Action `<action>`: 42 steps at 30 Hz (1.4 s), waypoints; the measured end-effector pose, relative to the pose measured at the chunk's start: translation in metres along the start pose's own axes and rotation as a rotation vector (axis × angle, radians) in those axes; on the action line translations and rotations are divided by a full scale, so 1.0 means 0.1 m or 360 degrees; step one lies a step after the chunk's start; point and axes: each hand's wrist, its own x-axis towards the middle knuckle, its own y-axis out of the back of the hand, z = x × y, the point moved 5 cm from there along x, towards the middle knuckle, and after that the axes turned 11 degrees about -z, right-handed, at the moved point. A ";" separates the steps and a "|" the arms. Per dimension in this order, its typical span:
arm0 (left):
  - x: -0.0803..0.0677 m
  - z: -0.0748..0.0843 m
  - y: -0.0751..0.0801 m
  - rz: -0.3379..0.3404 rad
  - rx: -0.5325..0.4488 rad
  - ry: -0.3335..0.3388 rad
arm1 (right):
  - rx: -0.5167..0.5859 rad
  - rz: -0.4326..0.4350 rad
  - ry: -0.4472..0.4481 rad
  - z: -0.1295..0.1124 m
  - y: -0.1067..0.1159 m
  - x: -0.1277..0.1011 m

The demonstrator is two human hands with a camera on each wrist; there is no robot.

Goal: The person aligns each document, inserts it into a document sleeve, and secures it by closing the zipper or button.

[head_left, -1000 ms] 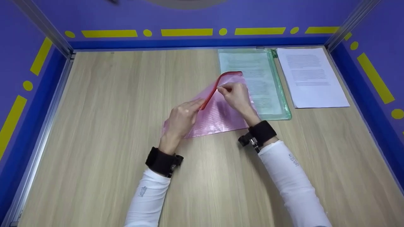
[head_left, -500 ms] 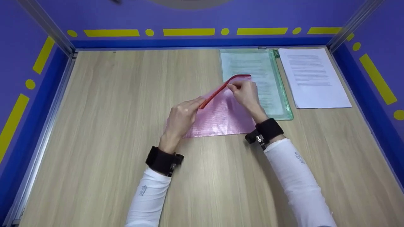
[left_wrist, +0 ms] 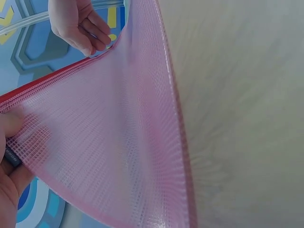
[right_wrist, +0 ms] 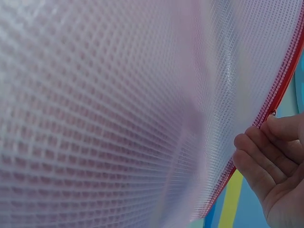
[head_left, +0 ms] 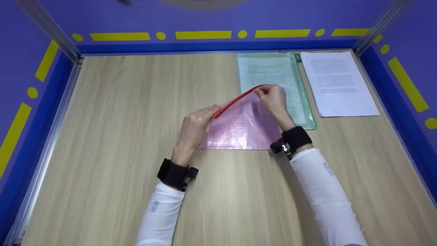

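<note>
"So, fingers?"
"Right hand (head_left: 273,99) pinches the red zipper (head_left: 235,101) edging the pink pouch (head_left: 239,128); left hand (head_left: 195,128) grips its left corner."
"And the pouch?"
"Over the wooden tabletop (head_left: 129,119), which stretches left to the blue wall (head_left: 17,61); green folder (head_left: 302,89) just behind, rightward."
</note>
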 end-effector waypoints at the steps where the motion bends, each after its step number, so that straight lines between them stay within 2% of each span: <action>1: 0.00 -0.01 0.00 0.0004 0.0000 0.0001 | -0.0010 0.0001 0.0001 -0.01 0.00 0.00; 9: -0.01 -0.03 0.03 0.0030 0.0005 0.0025 | -0.0055 0.0042 0.0060 0.04 0.08 0.01; 23: 0.00 -0.09 0.07 0.0054 0.0014 0.0079 | -0.0099 0.0099 -0.0033 0.25 0.27 0.02; 31: -0.01 -0.11 0.10 0.0058 -0.0007 0.0090 | -0.0107 0.0122 -0.0023 0.34 0.38 0.00; 42: -0.02 -0.17 0.16 0.0098 -0.0059 0.0113 | -0.0164 0.0156 -0.0099 0.53 0.55 -0.04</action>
